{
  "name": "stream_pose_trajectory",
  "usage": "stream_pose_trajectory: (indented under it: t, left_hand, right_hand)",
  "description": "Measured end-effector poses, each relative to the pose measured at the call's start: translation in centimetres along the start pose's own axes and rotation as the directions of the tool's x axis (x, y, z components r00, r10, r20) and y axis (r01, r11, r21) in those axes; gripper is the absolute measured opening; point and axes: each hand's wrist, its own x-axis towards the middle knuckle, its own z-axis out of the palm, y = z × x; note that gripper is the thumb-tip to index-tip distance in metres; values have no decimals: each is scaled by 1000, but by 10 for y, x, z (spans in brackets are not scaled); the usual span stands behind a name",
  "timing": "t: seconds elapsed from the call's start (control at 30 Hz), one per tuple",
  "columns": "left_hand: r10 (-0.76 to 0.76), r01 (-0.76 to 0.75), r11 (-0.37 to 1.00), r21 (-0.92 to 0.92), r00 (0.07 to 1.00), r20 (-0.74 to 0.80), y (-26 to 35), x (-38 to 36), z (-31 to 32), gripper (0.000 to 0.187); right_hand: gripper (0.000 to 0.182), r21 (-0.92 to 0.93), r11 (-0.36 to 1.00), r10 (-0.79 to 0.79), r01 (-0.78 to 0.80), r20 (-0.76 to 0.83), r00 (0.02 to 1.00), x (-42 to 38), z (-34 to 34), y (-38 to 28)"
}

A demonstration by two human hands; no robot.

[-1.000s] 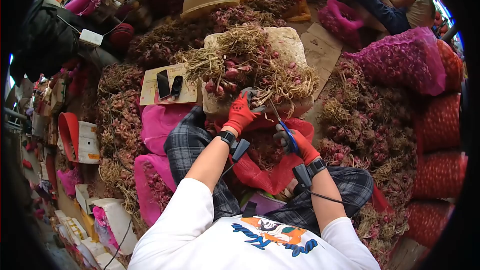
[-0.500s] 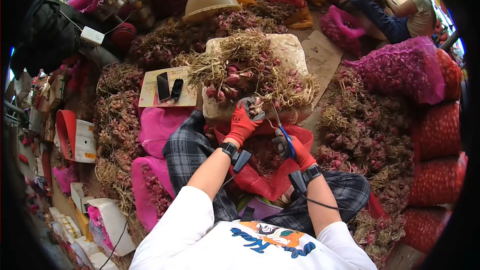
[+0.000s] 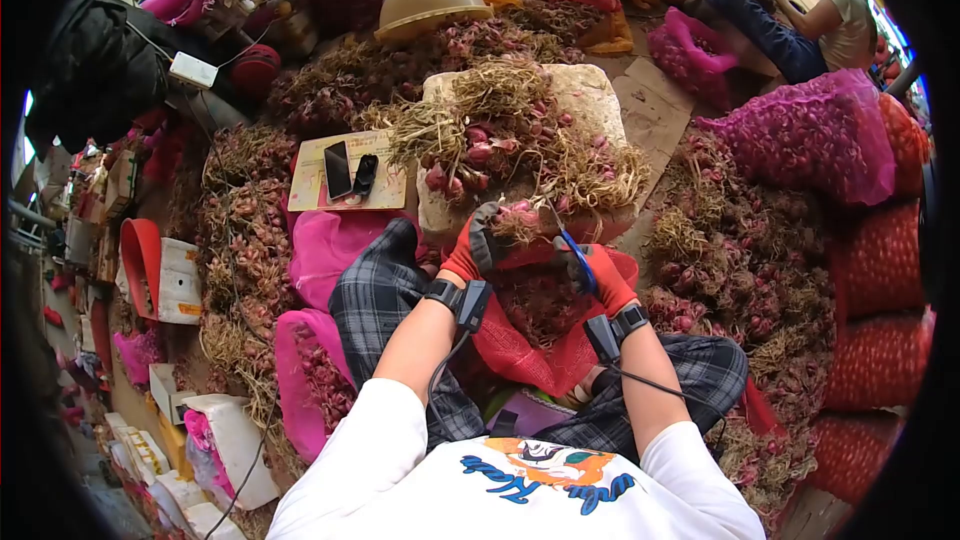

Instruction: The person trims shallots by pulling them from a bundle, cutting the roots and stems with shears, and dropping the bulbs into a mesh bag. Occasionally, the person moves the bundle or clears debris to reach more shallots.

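My left hand [image 3: 474,244], in a red work glove with grey palm and fingers, is closed around a small bunch of shallots [image 3: 516,221] with dry roots and stalks. My right hand [image 3: 603,278], gloved the same way, grips blue-handled scissors [image 3: 573,254]. Their blades point up and left, close beside the bunch. Just beyond both hands, a heap of dried shallots [image 3: 480,152] lies on a pale worn block [image 3: 598,105]. A red mesh bag [image 3: 545,364] spreads open in my lap below the hands, with shallots and scraps inside.
Shallot piles [image 3: 745,260] flank me on both sides. A board [image 3: 308,180] at left carries a phone [image 3: 338,171] and a small black case. Filled red sacks [image 3: 880,260] and a pink sack [image 3: 815,140] stand at right. Another person [image 3: 845,25] sits at upper right.
My left hand has turned and dropped a little, and the bunch beside it shows more fully. The scissors stay in my right hand. The whole view has shifted slightly.
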Motion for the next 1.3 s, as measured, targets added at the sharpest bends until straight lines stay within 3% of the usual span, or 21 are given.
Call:
stream_pose_trajectory:
  t: [0.03, 0.13, 0.17, 0.23, 0.27, 0.37, 0.4, 0.5, 0.53, 0.6, 0.63, 0.7, 0.73, 0.77, 0.83, 0.9, 1.0, 1.13, 1.17, 1.23, 1.3]
  left_hand:
    - [-43, 45, 994, -103, 999, 15, 2, 2, -7, 39]
    - [72, -21, 980, -200, 965, 252, 17, -7, -29, 44]
    - [112, -96, 990, -105, 981, 157, 18, -6, -31, 44]
    - [224, -219, 970, 108, 974, -31, 18, -22, 16, 44]
    - [157, -163, 984, 72, 984, 84, 17, -29, 43, 41]
    - [49, -126, 920, 371, 977, 210, 1, -37, 43, 45]
    - [0, -103, 887, 449, 975, 224, -7, -47, 55, 46]
    - [0, -90, 876, 474, 982, 188, -45, -63, 71, 43]
    - [58, -81, 902, 424, 996, 67, -61, -68, 67, 35]
    - [54, -11, 745, 667, 998, -44, -89, -65, 55, 40]
    - [67, 27, 641, 767, 994, -91, -102, -59, 41, 43]
    - [21, -66, 746, 662, 997, 75, -120, -46, 7, 29]
    - [29, -36, 747, 664, 999, 21, -123, -56, 34, 22]
    - [36, -4, 748, 664, 999, -34, -126, -63, 51, 15]
    - [260, -8, 558, 830, 951, -165, -131, -49, 15, 16]
    - [563, 141, 259, 956, 782, -268, -135, -35, 12, 18]
    - [667, 163, -402, 901, 727, 166, -137, -37, 43, 31]
    - [643, 76, -307, 949, 751, 147, -144, -38, 63, 29]
    - [629, 12, -9, 1000, 777, -4, -145, -30, 42, 30]
    - [471, -69, 568, 820, 844, -256, -142, -23, 27, 32]
    - [361, -218, 859, 463, 900, -245, -138, -30, 47, 34]
  right_hand:
    - [29, -91, 995, -35, 32, -38, 999, 2, -6, 2]
    - [28, -272, 957, -144, 99, -153, 978, 8, -14, 17]
    - [28, -320, 940, -187, 121, -187, 964, 9, -17, 21]
    - [27, -166, 983, -92, 76, -89, 992, -3, -18, 29]
    - [27, -87, 995, -50, 47, -36, 998, -8, -18, 31]
    - [29, -257, 966, -45, 16, -109, 993, -59, 4, -1]
    - [28, -29, 988, -152, 150, -54, 987, -67, 5, 1]
    - [25, 219, 900, -329, 378, -231, 916, -87, 30, -5]
    - [25, 161, 909, -359, 384, -163, 919, -86, 30, -2]
    - [24, 47, 913, -405, 406, -21, 914, -76, 25, 14]
    - [25, 46, 907, -416, 418, -52, 908, -75, 23, 23]
    - [25, 41, 895, -439, 445, -100, 893, -67, 23, 36]
    - [23, 119, 837, -515, 534, -157, 843, -61, 28, 40]
    - [22, 152, 850, -476, 504, -188, 859, -60, 28, 44]
    - [21, 218, 865, -396, 451, -256, 882, -61, 27, 46]
    - [21, 222, 858, -423, 463, -206, 882, -61, 26, 47]
    - [20, 335, 827, -406, 451, -200, 892, -56, 24, 50]
    - [13, 578, 664, -359, 474, -308, 881, -39, 25, 61]
    - [12, 640, 601, -358, 479, -320, 877, -31, 22, 67]
    - [10, 672, 611, -392, 420, -204, 897, -34, 19, 65]
    - [9, 723, 595, -419, 350, -92, 903, -39, 19, 59]
